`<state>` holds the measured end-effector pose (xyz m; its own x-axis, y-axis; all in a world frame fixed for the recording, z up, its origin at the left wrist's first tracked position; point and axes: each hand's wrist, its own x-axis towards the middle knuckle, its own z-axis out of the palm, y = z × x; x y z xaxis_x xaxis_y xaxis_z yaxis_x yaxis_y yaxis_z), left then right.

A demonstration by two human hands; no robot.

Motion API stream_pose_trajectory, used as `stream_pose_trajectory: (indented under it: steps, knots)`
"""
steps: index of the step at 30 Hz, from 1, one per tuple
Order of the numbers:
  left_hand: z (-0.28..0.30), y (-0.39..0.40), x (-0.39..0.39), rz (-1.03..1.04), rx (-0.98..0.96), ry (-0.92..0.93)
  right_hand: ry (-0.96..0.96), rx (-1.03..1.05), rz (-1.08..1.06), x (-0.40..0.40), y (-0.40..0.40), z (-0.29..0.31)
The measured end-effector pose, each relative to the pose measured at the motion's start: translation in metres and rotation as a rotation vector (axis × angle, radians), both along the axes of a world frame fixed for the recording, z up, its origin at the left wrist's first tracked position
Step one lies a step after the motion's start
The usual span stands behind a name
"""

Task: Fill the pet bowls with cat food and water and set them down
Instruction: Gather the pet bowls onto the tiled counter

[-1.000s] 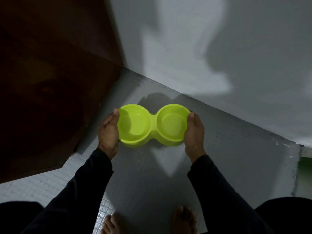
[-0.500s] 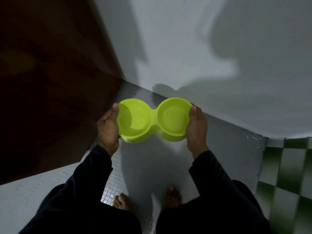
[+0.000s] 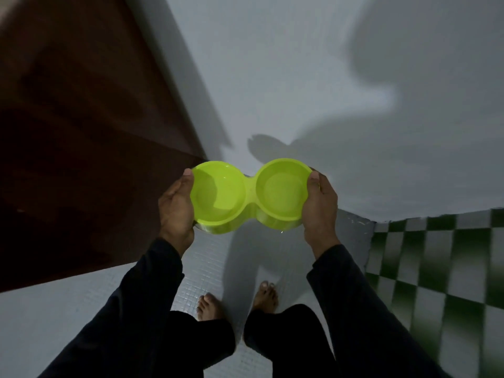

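Double bowl (image 3: 249,196) gripped endwise, above floor (image 3: 207,271).

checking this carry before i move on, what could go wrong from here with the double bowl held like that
1. The green double bowl is held only at its two ends, by the left hand and the right hand; if either slips, it would likely tip.
2. The person's bare feet stand on the small-tiled floor directly below, so a drop could land on them.
3. Dim light and heavy shadow make footing and bowl contents hard to judge.
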<state>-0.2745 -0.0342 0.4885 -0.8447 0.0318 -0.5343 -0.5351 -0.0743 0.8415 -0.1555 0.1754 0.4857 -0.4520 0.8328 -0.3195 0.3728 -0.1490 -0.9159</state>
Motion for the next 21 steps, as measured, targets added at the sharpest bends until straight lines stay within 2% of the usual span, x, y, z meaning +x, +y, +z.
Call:
stream_pose_trajectory:
  steps: [11,21]
  knots:
    - [0.209,0.009,0.005,-0.025,-0.099,0.077,0.021,0.069,-0.052,0.015,0.000,0.200]
    - [0.323,0.025,0.020,-0.047,-0.069,0.156,0.098,0.063,-0.109,0.029,0.013,0.312]
